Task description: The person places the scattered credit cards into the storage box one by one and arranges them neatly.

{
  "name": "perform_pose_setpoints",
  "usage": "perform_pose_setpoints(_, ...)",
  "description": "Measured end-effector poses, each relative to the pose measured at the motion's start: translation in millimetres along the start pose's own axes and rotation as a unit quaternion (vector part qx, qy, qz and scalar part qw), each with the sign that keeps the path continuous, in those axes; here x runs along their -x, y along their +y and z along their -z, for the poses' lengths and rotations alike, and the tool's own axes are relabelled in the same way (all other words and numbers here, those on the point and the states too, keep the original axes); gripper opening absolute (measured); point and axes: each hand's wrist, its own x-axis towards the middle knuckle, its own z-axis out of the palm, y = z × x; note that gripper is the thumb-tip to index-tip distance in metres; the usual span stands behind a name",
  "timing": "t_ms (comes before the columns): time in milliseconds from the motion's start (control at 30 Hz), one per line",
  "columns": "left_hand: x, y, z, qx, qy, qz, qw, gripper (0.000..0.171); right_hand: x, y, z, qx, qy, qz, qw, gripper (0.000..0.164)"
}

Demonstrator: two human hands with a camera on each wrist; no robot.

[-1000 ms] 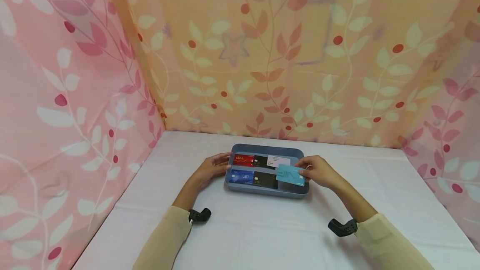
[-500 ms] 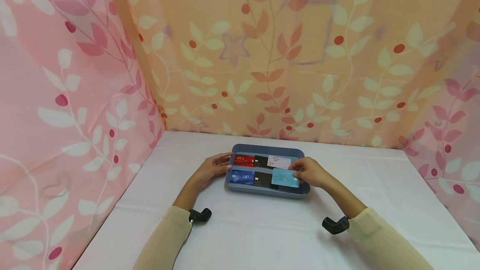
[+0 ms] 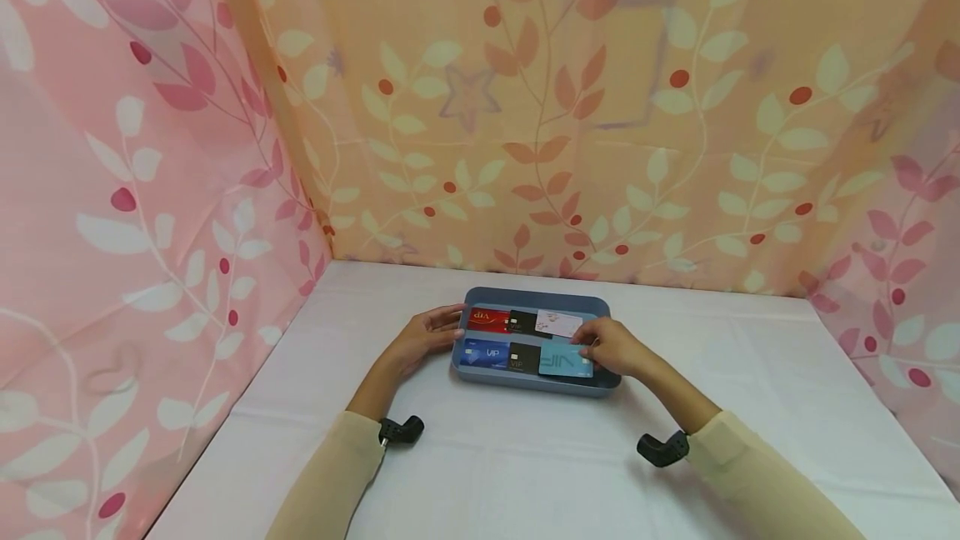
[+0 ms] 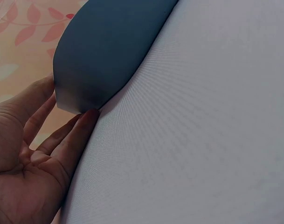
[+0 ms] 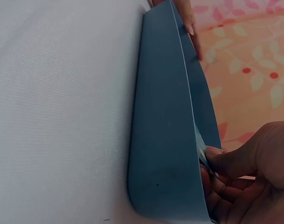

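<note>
A blue-grey tray [image 3: 540,385] lies on the white-covered table. My right hand [image 3: 615,347] reaches over its right end and pinches the right edge of a light blue VIP card [image 3: 564,360]. The right wrist view shows the thumb [image 5: 216,157] on that card, low behind the tray wall [image 5: 165,116]. The card overlaps a black VIP card [image 3: 523,357] beside it; left of that lies a blue VIP card [image 3: 486,353]. My left hand [image 3: 420,342] rests its fairly straight fingers against the tray's left end; in the left wrist view the fingertips [image 4: 89,115] touch the tray's outside.
The tray's far row has a red VIP card [image 3: 487,321], another black card [image 3: 521,322] and a white patterned card [image 3: 557,323]. Leaf-patterned cloth [image 3: 420,123] hangs behind the table [image 3: 480,465] and at both sides. Black wrist cameras [image 3: 402,430] sit on both wrists.
My right hand has moved left and lowered the light blue card from a tilt over the tray's right side to nearly level beside the black card. The left hand has stayed put.
</note>
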Motion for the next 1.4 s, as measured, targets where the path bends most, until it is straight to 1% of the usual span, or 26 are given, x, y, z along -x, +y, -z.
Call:
perform_pose_setpoints(233, -0.3, -0.4, 0.3, -0.001, 0.002, 0.001, 1.0000, 0.058, -4.6, 2.8, -5.9, 0.004, -0.001, -0.004, 1.000, 0.016)
perform_pose_setpoints(500, 1.1, 2.3, -1.0, -0.005, 0.003, 0.003, 1.0000, 0.056, -6.1, 3.8, -11.1, 0.023, 0.013, -0.007, 1.000, 0.015)
perform_pose_setpoints(700, 1.7, 2.7, -0.9, -0.002, -0.002, 0.006, 1.0000, 0.057, -6.0, 3.7, -12.4, 0.029, 0.008, -0.010, 0.999, 0.018)
perform_pose_setpoints(1000, 2.0, 1.9, -1.2, -0.007, 0.002, 0.003, 1.0000, 0.058, -7.4, 5.2, -14.3, 0.072, 0.008, -0.004, 0.997, 0.017)
perform_pose_setpoints(1167, 2.0, 3.0, -1.7, -0.010, 0.004, 0.001, 0.9999, 0.055, -6.9, 2.7, -12.7, 0.074, 0.006, -0.003, 0.997, 0.018)
perform_pose_setpoints(1233, 1.9, 3.0, -1.7, -0.009, 0.004, 0.000, 1.0000, 0.054, -6.6, 1.2, -12.5, 0.078, 0.008, -0.004, 0.997, 0.018)
perform_pose_setpoints(1333, 2.0, 2.7, -1.6, -0.009, 0.005, 0.001, 0.9999, 0.054, -6.2, -0.7, -12.5, 0.093, 0.013, 0.004, 0.996, 0.019)
perform_pose_setpoints(1400, 2.2, 2.5, -1.4, -0.009, 0.006, 0.003, 0.9999, 0.054, -6.3, -1.6, -13.5, 0.096, 0.015, -0.001, 0.995, 0.019)
